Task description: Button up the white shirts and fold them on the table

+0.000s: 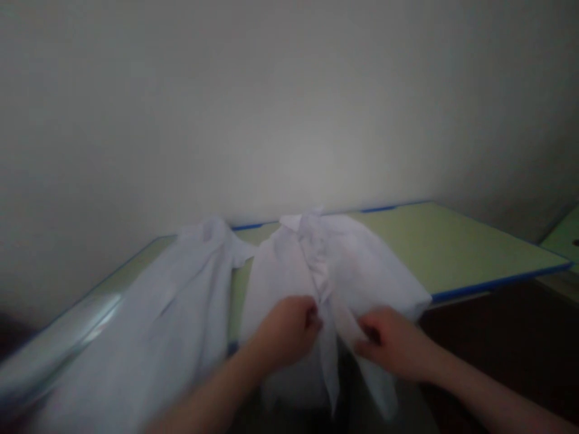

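A white collared shirt [280,265] lies on the table with its collar toward the wall and its lower part hanging over the near edge. Its front is parted in the lower half. My left hand [292,328] is closed on one front edge of this shirt, the fingers pinched near the middle. On the other front edge, my right hand [384,340] is closed too, thumb and fingers gripping the cloth. Below the hands the two front flaps hang apart. The picture is blurred, so buttons cannot be made out.
To the left a second white garment [167,301] lies across the table and over its near edge. The pale green table [452,241] has blue edging and stands against a grey wall [289,108]. Another green surface [565,235] shows at far right.
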### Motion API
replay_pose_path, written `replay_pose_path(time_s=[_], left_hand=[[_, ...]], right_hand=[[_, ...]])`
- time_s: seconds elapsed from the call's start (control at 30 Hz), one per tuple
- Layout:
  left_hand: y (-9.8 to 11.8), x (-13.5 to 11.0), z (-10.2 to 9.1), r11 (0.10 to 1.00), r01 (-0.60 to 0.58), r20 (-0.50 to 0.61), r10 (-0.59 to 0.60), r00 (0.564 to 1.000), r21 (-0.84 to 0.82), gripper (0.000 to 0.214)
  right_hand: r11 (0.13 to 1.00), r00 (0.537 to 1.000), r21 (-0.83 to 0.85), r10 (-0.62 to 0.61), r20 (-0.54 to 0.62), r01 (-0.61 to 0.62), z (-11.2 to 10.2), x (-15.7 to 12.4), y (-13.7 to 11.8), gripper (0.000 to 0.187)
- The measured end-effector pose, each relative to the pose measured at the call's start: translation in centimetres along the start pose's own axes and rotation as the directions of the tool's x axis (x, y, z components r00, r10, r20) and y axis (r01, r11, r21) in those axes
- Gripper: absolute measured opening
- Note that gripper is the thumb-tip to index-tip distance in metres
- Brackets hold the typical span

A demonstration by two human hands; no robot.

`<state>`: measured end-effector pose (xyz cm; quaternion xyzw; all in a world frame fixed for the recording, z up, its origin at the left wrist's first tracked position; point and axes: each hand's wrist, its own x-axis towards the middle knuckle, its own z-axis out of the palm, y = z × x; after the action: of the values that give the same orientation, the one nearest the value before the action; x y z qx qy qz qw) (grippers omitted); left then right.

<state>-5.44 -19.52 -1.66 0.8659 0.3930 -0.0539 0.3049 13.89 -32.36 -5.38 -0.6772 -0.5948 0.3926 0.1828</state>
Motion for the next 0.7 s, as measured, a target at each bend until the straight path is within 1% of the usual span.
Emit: replay_pose_path(time_s=[0.07, 0.13, 0.2, 0.3, 0.43, 0.57, 0.63, 0.7], left_hand=[[0.6, -0.8, 1.0, 0.993, 0.041, -0.013, -0.039, 0.999, 0.108, 0.029], [1.1, -1.0, 2.1, 0.979, 0.053, -0.036, -0.047, 0.998, 0.199, 0.034], [1.5, -0.8, 3.0, 0.964, 0.053, -0.051, -0.042, 0.998, 0.26, 0.03], [1.9, -0.7, 3.7, 0.961, 0.029, -0.051, -0.015, 0.999, 0.274, 0.019], [2.3, -1.6, 3.3, 0.973, -0.012, -0.09, 0.034, 0.995, 0.231, 0.012], [2.7, -3.1, 2.8, 0.987, 0.042, -0.118, -0.024, 0.993, 0.153, 0.008], [2.8, -3.5, 3.1, 0.996, 0.054, -0.106, -0.047, 0.993, 0.067, 0.008], [2.8, -3.8, 3.7, 0.995, 0.054, -0.089, -0.062, 0.994, -0.084, 0.01]], right_hand=[[1.0, 1.0, 0.003, 0.0, 0.014, 0.0, 0.3, -0.3, 0.1, 0.015], [1.0, 1.0, -0.008, 0.016, 0.009, -0.016, 0.6, -0.6, 0.2, 0.016], [0.999, 0.999, -0.016, 0.038, -0.009, -0.038, 0.9, -0.8, 0.2, 0.017], [0.999, 0.999, -0.007, 0.044, -0.031, -0.044, 1.1, -1.1, 0.4, 0.018], [1.0, 0.997, 0.019, 0.024, -0.073, -0.023, 0.9, -1.6, 0.6, 0.019], [0.999, 0.991, 0.042, 0.004, -0.132, 0.001, 0.6, -2.3, 0.1, 0.019], [0.998, 0.986, 0.058, 0.002, -0.165, 0.008, 0.9, -2.5, -0.5, 0.019], [0.996, 0.982, 0.08, -0.012, -0.187, 0.027, 1.4, -2.5, -1.0, 0.02]])
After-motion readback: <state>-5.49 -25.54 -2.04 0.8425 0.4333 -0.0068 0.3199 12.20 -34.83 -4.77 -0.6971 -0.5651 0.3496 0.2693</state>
